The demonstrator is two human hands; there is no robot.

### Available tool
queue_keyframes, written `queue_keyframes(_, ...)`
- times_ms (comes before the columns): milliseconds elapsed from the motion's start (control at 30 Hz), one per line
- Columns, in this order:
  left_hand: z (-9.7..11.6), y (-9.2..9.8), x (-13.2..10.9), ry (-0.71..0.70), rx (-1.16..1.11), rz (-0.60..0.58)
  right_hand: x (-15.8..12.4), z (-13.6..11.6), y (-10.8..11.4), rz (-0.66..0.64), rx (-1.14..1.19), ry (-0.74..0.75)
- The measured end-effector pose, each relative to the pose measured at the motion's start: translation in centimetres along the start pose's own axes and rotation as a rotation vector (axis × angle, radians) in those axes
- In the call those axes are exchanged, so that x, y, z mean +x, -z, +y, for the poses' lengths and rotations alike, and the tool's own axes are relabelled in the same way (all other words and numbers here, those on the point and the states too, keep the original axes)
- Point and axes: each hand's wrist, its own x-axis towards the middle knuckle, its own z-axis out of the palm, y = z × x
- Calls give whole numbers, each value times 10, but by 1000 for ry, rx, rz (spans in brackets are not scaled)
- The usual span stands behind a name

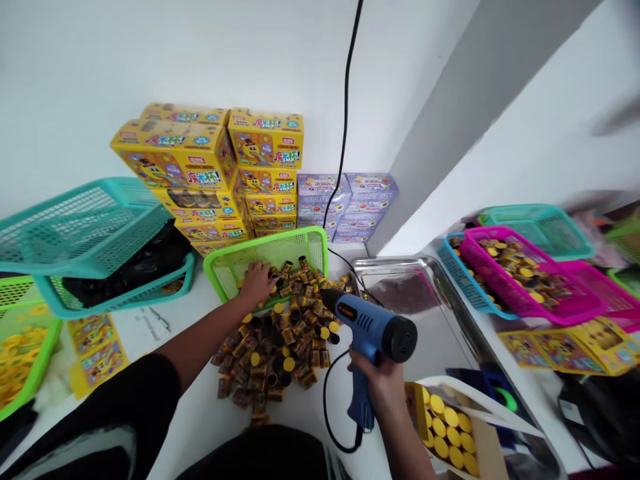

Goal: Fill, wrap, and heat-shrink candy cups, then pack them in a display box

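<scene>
A blue heat gun (pixel 367 327) is in my right hand (pixel 383 380), whose fingers wrap round its handle. Its dark nozzle points left over a heap of small printed cups (pixel 280 347), some with yellow lids and some showing dark ends. My left hand (pixel 257 283) reaches to the front of a lime green basket (pixel 320 250). The fingers of that hand curl down among the cups at the basket's opening, and their tips are partly hidden. From the basket the cups spill onto the white table.
Yellow boxes (pixel 175 160) and purple boxes (pixel 325 193) are stacked along the wall. Teal baskets (pixel 110 233) stand left. A metal tray (pixel 425 263) lies right, with a carton of yellow-lidded cups (pixel 450 427) in front. Pink baskets (pixel 590 303) are farther right. A black cord (pixel 345 120) hangs down.
</scene>
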Motion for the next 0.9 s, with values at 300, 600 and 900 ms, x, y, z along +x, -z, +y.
queue_keyframes(300,31,-14,-30,-62,-41,-86,37,-17,-18,-79,96,7)
queue_keyframes(600,-37,-17,-204,-221,-179,165,52,-35,-19,-7,-80,69)
queue_keyframes(900,-90,-35,-262,465,-13,125,-14,-6,-26,-487,-153,2)
